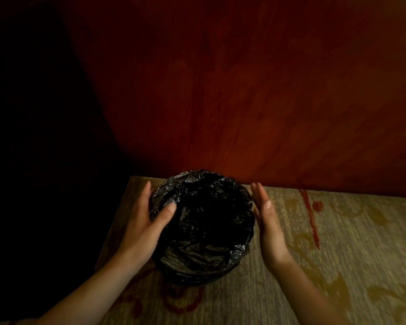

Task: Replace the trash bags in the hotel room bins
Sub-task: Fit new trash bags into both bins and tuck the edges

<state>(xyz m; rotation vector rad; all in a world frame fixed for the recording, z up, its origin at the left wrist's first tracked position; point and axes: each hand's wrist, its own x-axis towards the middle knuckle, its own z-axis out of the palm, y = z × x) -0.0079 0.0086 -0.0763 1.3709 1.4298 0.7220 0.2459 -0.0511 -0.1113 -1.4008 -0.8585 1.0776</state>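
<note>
A small round bin (192, 276) stands on the carpet below me, lined with a crinkled black trash bag (204, 221) whose edge is folded over the rim all around. My left hand (143, 228) lies on the bin's left rim, thumb pressed onto the bag inside the rim and fingers wrapped down the outer side. My right hand (268, 221) is flat with fingers straight, held just off the right side of the bin; whether it touches the bag is hard to tell. The bin's inside is dark and its contents do not show.
A dark red wooden wall panel (256, 102) rises directly behind the bin. Beige carpet (338, 254) with red and yellow patterning spreads to the right and toward me. A dark, unlit mass (33, 137) fills the left side.
</note>
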